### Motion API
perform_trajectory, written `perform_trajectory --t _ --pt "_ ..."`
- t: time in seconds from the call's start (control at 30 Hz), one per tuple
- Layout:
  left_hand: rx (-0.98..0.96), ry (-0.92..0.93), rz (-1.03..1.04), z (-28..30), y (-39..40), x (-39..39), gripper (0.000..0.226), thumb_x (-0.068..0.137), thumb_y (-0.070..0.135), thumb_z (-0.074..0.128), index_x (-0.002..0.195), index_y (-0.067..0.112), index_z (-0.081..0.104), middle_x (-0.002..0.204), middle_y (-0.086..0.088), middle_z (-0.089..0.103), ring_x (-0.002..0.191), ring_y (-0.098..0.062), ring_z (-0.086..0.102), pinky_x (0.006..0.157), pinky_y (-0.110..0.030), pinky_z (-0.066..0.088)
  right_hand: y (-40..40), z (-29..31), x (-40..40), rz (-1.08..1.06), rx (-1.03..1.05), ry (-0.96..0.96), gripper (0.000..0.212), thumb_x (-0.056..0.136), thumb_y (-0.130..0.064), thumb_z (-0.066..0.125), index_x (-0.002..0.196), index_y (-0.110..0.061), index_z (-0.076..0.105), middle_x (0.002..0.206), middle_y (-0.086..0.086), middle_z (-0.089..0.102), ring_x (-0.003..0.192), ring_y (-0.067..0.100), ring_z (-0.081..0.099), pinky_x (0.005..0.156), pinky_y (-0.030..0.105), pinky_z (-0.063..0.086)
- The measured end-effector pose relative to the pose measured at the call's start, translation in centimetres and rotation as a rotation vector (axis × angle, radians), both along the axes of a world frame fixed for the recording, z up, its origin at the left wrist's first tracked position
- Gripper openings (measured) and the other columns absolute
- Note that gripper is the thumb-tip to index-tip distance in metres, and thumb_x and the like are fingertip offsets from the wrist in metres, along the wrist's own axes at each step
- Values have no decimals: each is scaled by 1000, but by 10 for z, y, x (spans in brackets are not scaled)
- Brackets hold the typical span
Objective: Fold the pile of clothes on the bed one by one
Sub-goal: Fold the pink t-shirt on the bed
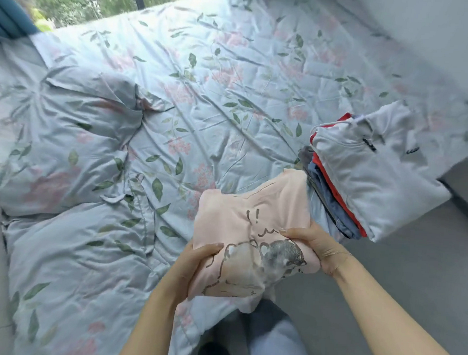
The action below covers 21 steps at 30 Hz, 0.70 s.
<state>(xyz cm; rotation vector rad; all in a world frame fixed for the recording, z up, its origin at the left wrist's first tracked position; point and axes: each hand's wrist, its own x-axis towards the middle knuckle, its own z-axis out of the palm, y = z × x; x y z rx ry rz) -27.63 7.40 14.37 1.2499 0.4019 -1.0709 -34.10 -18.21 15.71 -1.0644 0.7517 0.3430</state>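
Note:
A folded pink shirt (255, 222) with a grey cartoon print is held above the near edge of the bed. My left hand (196, 262) grips its left side, thumb on top. My right hand (316, 244) grips its right side, fingers curled over the fabric. Just beyond the shirt, on the bed's right edge, sits a stack of folded clothes (363, 170) with a white jacket on top and red, blue and grey layers beneath.
The bed (205, 81) carries a pale blue floral cover. Two matching pillows (66, 141) lie at the left. A window with greenery is at the far side, a grey floor (412, 268) at the right. My legs show at the bottom.

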Motion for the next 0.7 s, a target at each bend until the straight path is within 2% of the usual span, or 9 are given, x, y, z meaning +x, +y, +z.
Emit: perform_trajectory --t 0.07,0.2,0.3,0.4,0.57,0.7 --pt "-48 -83 -33 46 0 -4 57 69 19 75 124 17 58 107 -17 72 93 -35 70 71 -43 56 4 46 -12 -16 -26 -50 68 63 -3 74 127 -6 55 110 22 69 96 36 69 74 41 59" --pt "-111 -228 -131 129 -2 -16 61 71 16 75 128 19 55 114 -14 70 103 -34 68 81 -44 55 6 135 -38 -28 -93 -143 61 63 -3 73 123 -3 59 110 24 69 97 37 68 81 45 57" --pt "-152 -294 -212 173 -14 -26 64 74 12 74 133 21 51 118 -14 68 106 -35 66 82 -44 55 -3 193 -58 -44 -161 -184 61 63 -5 74 122 -7 57 107 22 70 94 36 69 77 42 58" --pt "-195 -320 -264 206 -36 -39 63 70 9 73 128 25 54 115 -11 70 104 -32 68 80 -42 55 -23 235 -78 -52 -214 -214 64 63 -5 77 124 -11 55 108 18 71 99 35 68 81 43 56" --pt "-195 -394 -227 233 -85 -61 58 65 8 67 122 17 57 99 -12 74 89 -29 71 67 -36 56 -64 274 -99 -60 -203 -285 55 65 4 75 115 -14 59 98 16 73 88 30 72 67 34 58" --pt "-182 -420 -157 240 -138 -70 57 63 7 65 120 14 58 93 -14 73 80 -26 71 61 -33 55 -118 264 -102 -92 -174 -297 42 73 6 72 112 -9 64 104 22 71 94 35 69 80 42 58"
